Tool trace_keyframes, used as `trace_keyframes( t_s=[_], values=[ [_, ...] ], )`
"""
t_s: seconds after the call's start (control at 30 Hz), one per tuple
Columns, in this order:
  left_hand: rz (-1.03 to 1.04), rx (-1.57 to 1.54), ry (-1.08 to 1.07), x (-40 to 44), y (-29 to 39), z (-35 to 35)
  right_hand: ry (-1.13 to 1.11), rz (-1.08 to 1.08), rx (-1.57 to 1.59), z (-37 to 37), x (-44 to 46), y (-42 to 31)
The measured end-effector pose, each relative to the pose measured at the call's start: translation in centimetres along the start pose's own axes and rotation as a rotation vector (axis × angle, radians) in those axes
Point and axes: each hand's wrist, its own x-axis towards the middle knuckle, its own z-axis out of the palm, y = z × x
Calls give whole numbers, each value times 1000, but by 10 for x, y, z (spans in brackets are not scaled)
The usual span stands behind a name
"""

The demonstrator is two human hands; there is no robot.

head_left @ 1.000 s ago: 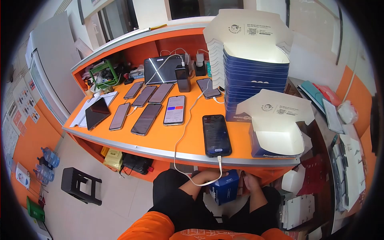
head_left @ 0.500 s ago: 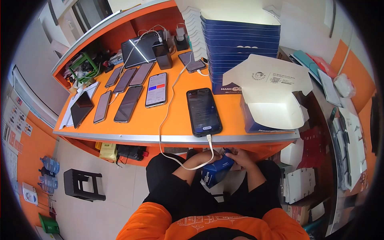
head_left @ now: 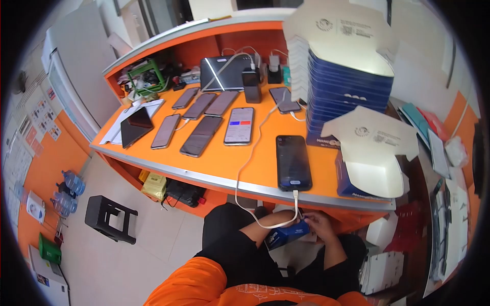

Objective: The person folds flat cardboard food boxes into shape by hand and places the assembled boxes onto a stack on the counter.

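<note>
Between my knees, below the desk's front edge, I hold a dark blue cardboard food box [head_left: 286,236]. My left hand [head_left: 292,220] is closed on its upper edge, partly behind a white charging cable [head_left: 259,218]. With fingers bent at the box's right end, my right hand [head_left: 318,226] grips it too. The fingertips are small and partly hidden. Above my hands, a black phone [head_left: 294,163] lies on the desk with the cable plugged into its lower end. An open blue box with a white inside [head_left: 375,176] stands at the desk's right front corner.
On the orange desk [head_left: 204,166] lie several phones, a tablet [head_left: 137,126] and a clipboard [head_left: 111,133]. A tall stack of nested blue boxes [head_left: 347,86] rises behind the open box. A black stool [head_left: 111,219] stands on the floor at left; shelves with flat cartons [head_left: 383,273] are at right.
My view has turned, so the desk appears shifted right and down. The held box is tilted flatter and sits closer under the desk edge; both hands stay on it.
</note>
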Motion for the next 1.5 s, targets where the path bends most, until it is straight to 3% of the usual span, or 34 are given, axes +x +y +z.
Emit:
trace_keyframes(
  t_s=[0.03, 0.1, 0.17, 0.2, 0.3, 0.43, 0.57, 0.7, 0.73, 0.8, 0.9, 0.93, 1.13, 1.27, 1.5],
  values=[
    [61, 71, 13, 6, -10, 5, -1, 34, 82, -3, 0, 3],
    [-168, -68, -182, 20, -16, 7, -17, 51, 48, -7, -5, 2],
    [-40, 45, -186, 9, -2, 1, -24, 45, 35, -10, -5, 10],
    [-118, 82, -227, 1, 16, -7, -26, 38, 40, -12, -4, 21],
    [-10, 0, -194, 13, -11, 10, -17, 34, 32, -10, -5, 32],
    [-78, 27, -182, -2, 21, -2, 27, 16, -72, -2, -7, 32],
    [-8, 127, -67, 1, 14, 3, 70, -65, -203, 9, -13, 13],
    [-196, -148, 85, -12, 43, -5, 156, -138, -375, 26, -23, -20],
    [-204, -207, 146, -11, 43, -4, 161, -246, -443, 27, -20, -16],
    [-177, -303, 269, -10, 40, -3, 172, -463, -577, 27, -14, -4],
    [-101, -478, 320, 18, 1, 11, 287, -548, -914, 48, -27, -13],
    [-91, -502, 349, 18, 5, 11, 287, -458, -1028, 59, -33, -29],
    [-121, -439, 417, 8, 27, -10, 423, -520, -942, 64, -27, -27],
    [-95, -505, 456, 11, 20, -19, 529, -775, -852, 49, -20, -23],
    [-79, -664, 465, 15, 19, -6, 605, -607, -501, 20, -24, 3]
  ],
)
